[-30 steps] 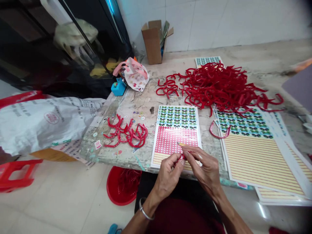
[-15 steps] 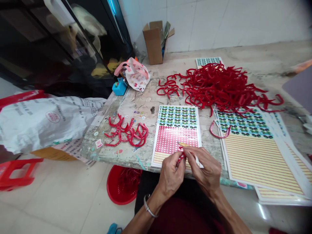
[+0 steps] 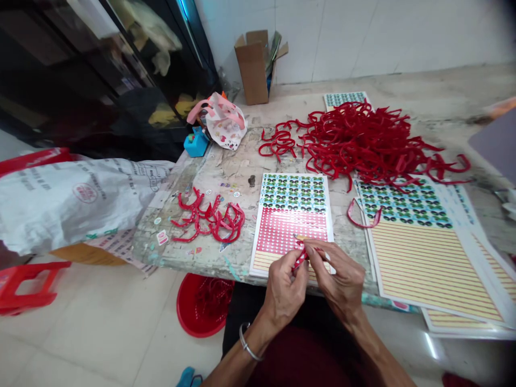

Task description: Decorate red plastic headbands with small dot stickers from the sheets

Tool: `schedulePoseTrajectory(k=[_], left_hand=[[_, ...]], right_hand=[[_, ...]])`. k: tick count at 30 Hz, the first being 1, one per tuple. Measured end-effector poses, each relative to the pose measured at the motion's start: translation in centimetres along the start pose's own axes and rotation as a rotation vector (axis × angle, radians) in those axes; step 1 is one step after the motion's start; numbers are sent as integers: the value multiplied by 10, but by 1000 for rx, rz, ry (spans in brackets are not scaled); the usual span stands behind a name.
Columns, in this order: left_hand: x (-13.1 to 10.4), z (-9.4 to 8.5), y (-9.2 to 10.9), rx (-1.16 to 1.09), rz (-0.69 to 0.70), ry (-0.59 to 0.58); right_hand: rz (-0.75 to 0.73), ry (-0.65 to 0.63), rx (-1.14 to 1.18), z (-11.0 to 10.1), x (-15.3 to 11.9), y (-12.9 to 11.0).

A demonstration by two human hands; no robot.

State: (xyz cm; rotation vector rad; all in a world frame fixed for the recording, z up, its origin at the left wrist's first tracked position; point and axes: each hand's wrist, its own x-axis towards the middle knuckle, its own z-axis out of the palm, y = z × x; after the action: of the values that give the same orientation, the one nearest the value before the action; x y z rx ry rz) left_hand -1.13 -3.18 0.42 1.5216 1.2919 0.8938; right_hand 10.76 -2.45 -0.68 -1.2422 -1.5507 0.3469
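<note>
Above the near edge of a printed sticker sheet (image 3: 293, 215), both of my hands meet around a small red band with white spots (image 3: 299, 260). My left hand (image 3: 284, 285) is closed, pinching the band between thumb and forefinger. Close against it, my right hand (image 3: 341, 274) is also closed, with its fingertips at the band. A thin yellowish pointed piece (image 3: 300, 237) sticks out past the right fingertips; what it is I cannot make out. Fingers hide most of the band. The sheet has green-and-blue pictures, a red dotted block and yellow stripes.
Loose red bands (image 3: 213, 217) lie to the left, and a big heap of red bands (image 3: 363, 140) stands behind right. More striped sheets (image 3: 427, 263) overlap at right. A red basin (image 3: 187, 312) sits below the table edge. Farther back are a cardboard box (image 3: 252, 72) and a bag (image 3: 226, 123).
Both hands stay nearly in place over the sheet. The fingers have shifted slightly, and a little more of the spotted band shows between them.
</note>
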Motion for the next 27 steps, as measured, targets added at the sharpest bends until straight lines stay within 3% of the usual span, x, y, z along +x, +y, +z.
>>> schedulePoseTrajectory(k=[9, 14, 17, 19, 21, 27], left_hand=[[-1, 0, 8, -120, 17, 61], [-2, -3, 5, -146, 44, 55], [-6, -7, 2, -117, 46, 29], [-8, -9, 1, -104, 68, -5], [-10, -11, 0, -114, 100, -46], [-8, -15, 4, -165, 52, -83]], right_hand=[[89, -14, 63, 5, -2, -2], [392, -45, 228, 7, -3, -1], [542, -204, 477, 1, 5, 3], [545, -378, 595, -5, 12, 5], [538, -466, 638, -9, 17, 6], [453, -410, 611, -9, 13, 9]])
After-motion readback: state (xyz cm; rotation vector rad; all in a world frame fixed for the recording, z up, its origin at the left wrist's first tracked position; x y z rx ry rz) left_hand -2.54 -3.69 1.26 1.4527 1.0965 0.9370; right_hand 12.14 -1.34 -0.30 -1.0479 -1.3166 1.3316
